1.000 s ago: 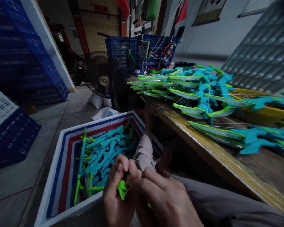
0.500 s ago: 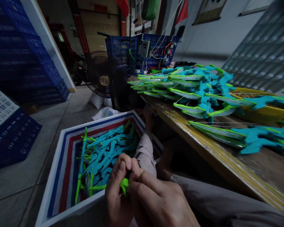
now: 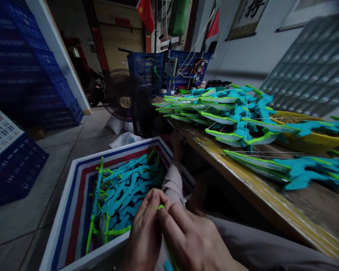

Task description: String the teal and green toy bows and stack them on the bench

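My left hand (image 3: 145,229) and my right hand (image 3: 190,235) are closed together low in the middle of the view. Between them is a toy bow (image 3: 161,207); its bright green tip pokes out by my fingertips. More of its green edge and a bit of teal show under my right hand. My fingers hide most of it, including any string at the tip. Just beyond my hands, a striped bin (image 3: 78,210) with a white rim holds a pile of teal and green toy bow parts (image 3: 127,184).
On the right, a wooden table (image 3: 243,201) with a yellow edge carries stacked strung toy bows (image 3: 237,116) and a yellow basin (image 3: 307,142). Blue crates (image 3: 42,75) rise at the left. A fan (image 3: 124,99) stands behind the bin.
My hands have turned and closed further around the toy bow. Its green tip, more exposed before, is now mostly covered, and a length of it shows below. The camera view has tilted slightly up.
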